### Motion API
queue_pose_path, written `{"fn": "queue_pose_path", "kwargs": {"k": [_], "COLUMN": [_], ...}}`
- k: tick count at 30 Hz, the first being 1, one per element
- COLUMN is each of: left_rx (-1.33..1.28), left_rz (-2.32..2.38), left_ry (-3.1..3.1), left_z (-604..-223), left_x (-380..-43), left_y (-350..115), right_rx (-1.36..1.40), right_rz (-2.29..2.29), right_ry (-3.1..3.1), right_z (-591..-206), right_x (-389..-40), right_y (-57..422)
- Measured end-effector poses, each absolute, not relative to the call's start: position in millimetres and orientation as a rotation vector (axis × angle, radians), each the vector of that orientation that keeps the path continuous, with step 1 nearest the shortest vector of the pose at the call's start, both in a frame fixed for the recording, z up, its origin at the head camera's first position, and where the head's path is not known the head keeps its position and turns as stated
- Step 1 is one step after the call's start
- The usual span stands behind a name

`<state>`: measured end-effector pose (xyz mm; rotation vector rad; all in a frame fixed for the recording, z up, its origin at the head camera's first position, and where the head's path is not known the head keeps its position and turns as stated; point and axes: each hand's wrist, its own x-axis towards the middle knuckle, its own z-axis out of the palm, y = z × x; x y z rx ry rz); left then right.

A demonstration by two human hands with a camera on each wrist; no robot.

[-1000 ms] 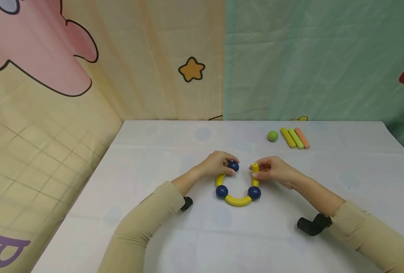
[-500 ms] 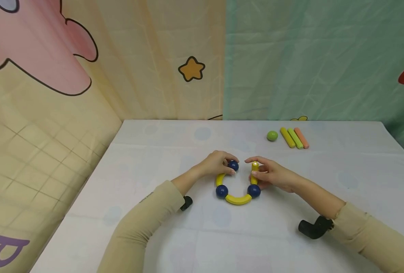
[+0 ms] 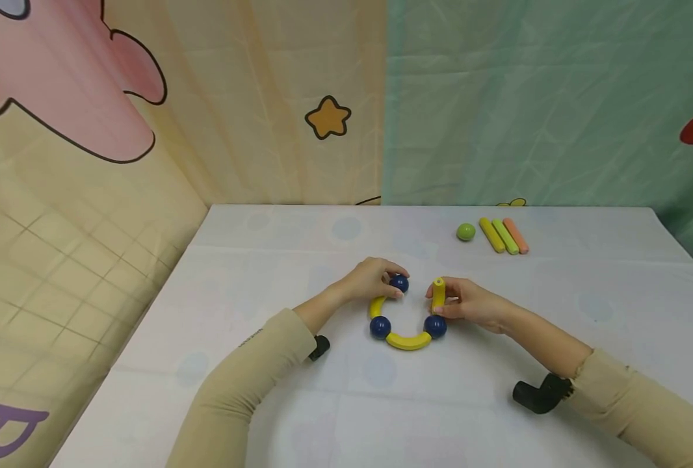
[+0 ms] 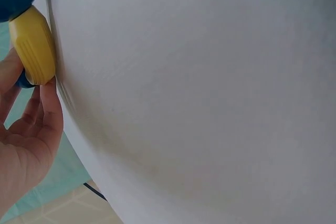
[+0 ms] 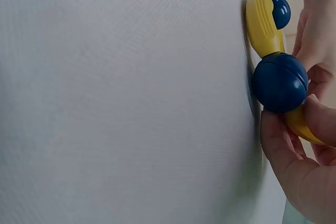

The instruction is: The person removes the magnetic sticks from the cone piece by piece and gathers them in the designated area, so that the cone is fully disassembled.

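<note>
A chain of curved yellow rods and blue balls forms an open ring on the table. My left hand (image 3: 371, 279) pinches the blue ball (image 3: 400, 283) at the chain's far left end. From that ball a curved yellow rod (image 3: 376, 307) runs to a second blue ball (image 3: 379, 327). The front yellow rod (image 3: 408, 341) joins it to the right blue ball (image 3: 435, 326). My right hand (image 3: 469, 302) grips the yellow rod (image 3: 438, 294) rising from the right ball, its free end tilted up. In the right wrist view, my fingers sit right beside the blue ball (image 5: 281, 82).
At the back right lie a green ball (image 3: 466, 232) and three straight sticks: a yellow stick (image 3: 491, 234), a lime stick (image 3: 505, 236) and an orange stick (image 3: 516, 235). A white cloth covers the table (image 3: 346, 403). Printed curtains (image 3: 276, 78) stand behind it.
My right hand has shifted its grip lower on the yellow rod, its index finger lifting out and coming back. The left hand stays on its blue ball.
</note>
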<state>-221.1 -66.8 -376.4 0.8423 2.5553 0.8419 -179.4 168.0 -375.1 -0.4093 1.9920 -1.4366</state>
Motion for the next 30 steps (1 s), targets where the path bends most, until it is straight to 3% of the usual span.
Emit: {"fn": "queue_pose_path", "kwargs": {"k": [12,30], "left_rx": [0.752,0.725], "left_rz": [0.98,1.092], "left_ry": [2.41,2.3], "left_z": [-376,-378], "left_x": [-227,-230], "left_y": [-76,-80], "right_rx": [-0.454,-0.313], "right_rz": [-1.426,-1.42], "right_ry": [2.103,2.176], "right_z": [-380,-381], "right_x": [-177,-184], "right_y": [165,168]}}
